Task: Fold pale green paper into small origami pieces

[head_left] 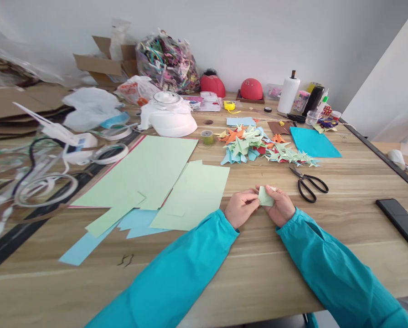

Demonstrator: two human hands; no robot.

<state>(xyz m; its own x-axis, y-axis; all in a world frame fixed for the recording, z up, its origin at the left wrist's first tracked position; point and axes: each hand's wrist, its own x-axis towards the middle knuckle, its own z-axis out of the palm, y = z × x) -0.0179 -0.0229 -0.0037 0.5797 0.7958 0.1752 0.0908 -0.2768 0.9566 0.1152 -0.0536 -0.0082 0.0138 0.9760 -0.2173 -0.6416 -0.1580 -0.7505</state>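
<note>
A small pale green piece of paper is held up just above the wooden table. My right hand pinches it, thumb on the near face and fingers behind. From the other side, the closed fingertips of my left hand grip its left edge. Beyond my hands lies a heap of folded paper stars and cranes in green, orange, blue and red. Black-handled scissors rest to the right of my right hand. Pale green paper sheets lie left of my left hand.
A large green sheet and blue strips spread over the left. A turquoise sheet lies back right, a phone at the right edge. A thread spool, white bottle and tangled cables stand or lie about.
</note>
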